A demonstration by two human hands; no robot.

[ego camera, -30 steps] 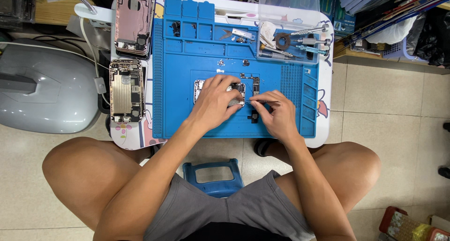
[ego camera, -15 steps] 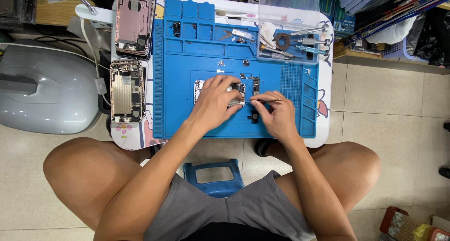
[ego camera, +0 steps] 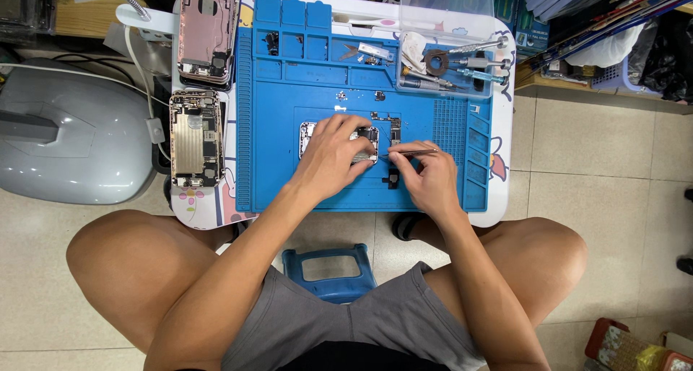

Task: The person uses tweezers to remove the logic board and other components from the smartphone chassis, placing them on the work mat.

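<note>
I am looking down at blue mat (ego camera: pixel 274 125). Left hand (ego camera: pixel 336 154) pressing flat on small phone board (ego camera: pixel 307 134) mid-mat. Right hand (ego camera: pixel 426 176) pinching thin tweezers (ego camera: pixel 411 152). Tip could be slipping, scratching board, flicking tiny parts (ego camera: pixel 393 129) away.

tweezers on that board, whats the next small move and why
Probably ease the tweezers tip a little further left onto the board. The right hand holds them level, pointing at the board's right edge, while the left hand presses the board flat on the blue mat, so it looks steadied for a pick.
</note>
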